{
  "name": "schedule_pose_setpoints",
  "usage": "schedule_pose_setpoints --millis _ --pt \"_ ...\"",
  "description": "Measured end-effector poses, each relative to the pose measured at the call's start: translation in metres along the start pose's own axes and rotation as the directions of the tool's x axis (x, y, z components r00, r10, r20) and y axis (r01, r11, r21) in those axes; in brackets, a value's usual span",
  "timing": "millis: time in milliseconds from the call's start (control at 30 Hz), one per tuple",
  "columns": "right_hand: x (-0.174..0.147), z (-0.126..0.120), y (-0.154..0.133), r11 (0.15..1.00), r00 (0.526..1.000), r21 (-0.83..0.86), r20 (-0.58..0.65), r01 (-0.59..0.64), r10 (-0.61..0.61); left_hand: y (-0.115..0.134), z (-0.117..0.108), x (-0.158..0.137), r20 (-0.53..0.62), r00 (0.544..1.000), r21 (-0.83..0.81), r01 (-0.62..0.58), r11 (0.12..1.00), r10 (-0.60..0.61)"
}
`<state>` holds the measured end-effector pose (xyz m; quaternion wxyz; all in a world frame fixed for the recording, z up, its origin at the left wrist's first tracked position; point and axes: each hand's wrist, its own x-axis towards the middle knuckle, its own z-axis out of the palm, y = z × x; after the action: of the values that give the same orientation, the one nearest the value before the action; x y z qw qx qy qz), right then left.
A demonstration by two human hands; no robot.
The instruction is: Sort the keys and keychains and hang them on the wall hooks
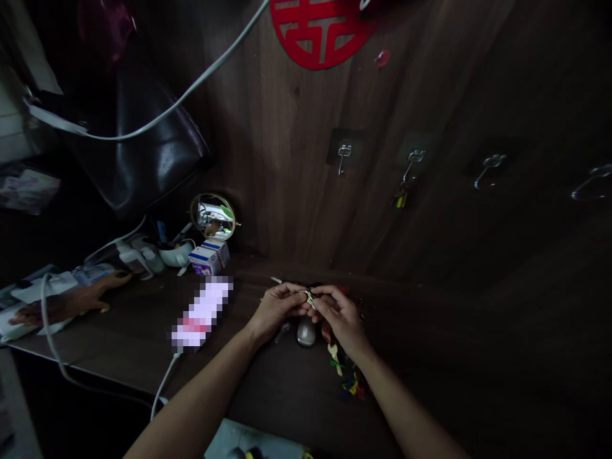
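Over the dark wooden surface, my left hand (281,307) and my right hand (340,313) meet, both closed on a small metal key ring (310,297) with thumbs and fingertips. A rounded silver-grey fob (306,332) shows just below the fingers. Near my right wrist lies a pale gold key (334,358), and beside it a bunch of keys with coloured heads (354,386), blurred in the dim light. Some small items behind my fingers are partly hidden.
At left, a charging phone (201,315) lies near small boxes (209,257) and a round mirror (213,217). A brown animal figure (67,303) lies farther left. Metal hooks line the wooden panel; one hook (415,158) carries keys. A white cable (191,89) crosses above.
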<state>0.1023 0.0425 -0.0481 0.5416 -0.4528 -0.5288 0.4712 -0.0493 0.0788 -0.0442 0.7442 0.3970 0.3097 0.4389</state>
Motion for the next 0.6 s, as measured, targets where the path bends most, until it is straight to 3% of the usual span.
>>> schedule_pose_setpoints --millis 200,600 --pt "0.0011 -0.0043 0.0015 0.998 1.0 0.052 -0.01 -0.019 0.02 -0.0001 -0.002 0.0006 0.027 1.0 0.011 0.002 1.0 -0.002" --pt "0.0018 -0.0088 -0.003 0.996 0.996 -0.064 -0.059 0.068 -0.072 0.0002 -0.0015 -0.0016 0.058 0.998 0.07 -0.011 0.998 0.007"
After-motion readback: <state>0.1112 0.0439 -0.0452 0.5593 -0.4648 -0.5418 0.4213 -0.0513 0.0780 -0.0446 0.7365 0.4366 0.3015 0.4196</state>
